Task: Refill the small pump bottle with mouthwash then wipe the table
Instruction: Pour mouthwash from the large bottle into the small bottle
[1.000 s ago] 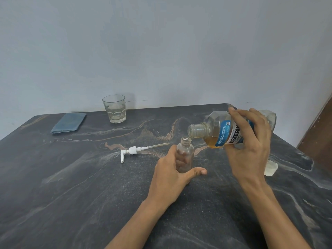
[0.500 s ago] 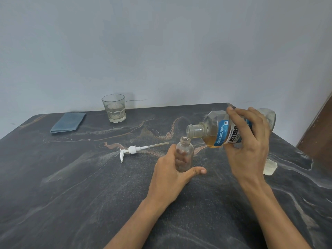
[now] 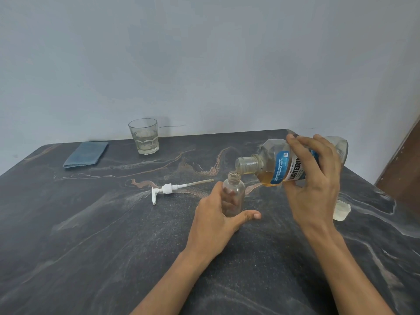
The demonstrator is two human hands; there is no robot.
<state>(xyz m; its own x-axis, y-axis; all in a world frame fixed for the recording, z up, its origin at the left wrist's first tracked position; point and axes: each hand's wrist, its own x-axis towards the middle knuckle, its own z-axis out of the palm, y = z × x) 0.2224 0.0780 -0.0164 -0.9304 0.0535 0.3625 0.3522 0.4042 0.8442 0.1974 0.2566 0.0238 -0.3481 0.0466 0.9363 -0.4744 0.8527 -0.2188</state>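
The left hand [image 3: 214, 220] covered the near side and base of the small bottle [image 3: 234, 193], so how it met the table [image 3: 91, 258] could not be seen; its fingers showed only dimly through the clear plastic. The right hand [image 3: 314, 178] hid the middle of the mouthwash bottle [image 3: 272, 165], cutting the label's brand word short, and the label's small print was too fine to read. That wrist also covered part of the white cap [image 3: 342, 210] near the table's right edge. Whether liquid was running between the two bottle mouths could not be told. Both forearms ran off the bottom of the view, and the table's near edge lay outside it.
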